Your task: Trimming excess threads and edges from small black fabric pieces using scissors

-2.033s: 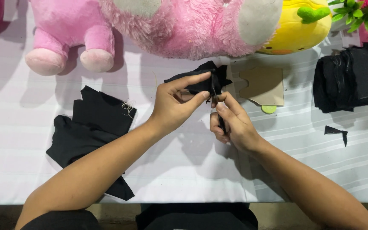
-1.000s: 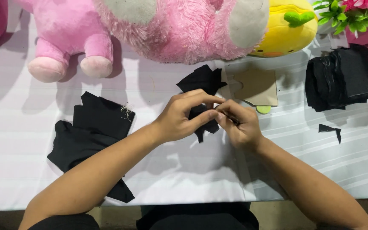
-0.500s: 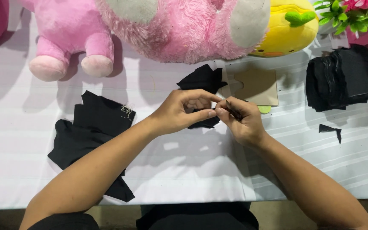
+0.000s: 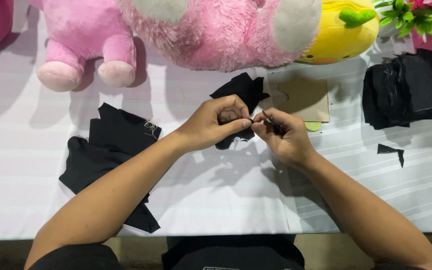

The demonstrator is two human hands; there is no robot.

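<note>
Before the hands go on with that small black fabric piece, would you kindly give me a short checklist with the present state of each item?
1. Left hand pinching the black fabric piece: ok.
2. Right hand fingertips meeting the left: ok.
3. Whether a needle or thread is held: cannot tell.
4. Black cloth pile lying flat on the table: ok.
5. Folded black stack within view, untouched: ok.

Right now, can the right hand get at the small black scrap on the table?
Probably yes: the scrap lies alone beside the right hand, with nothing between, though its fingers pinch black cloth.
</note>
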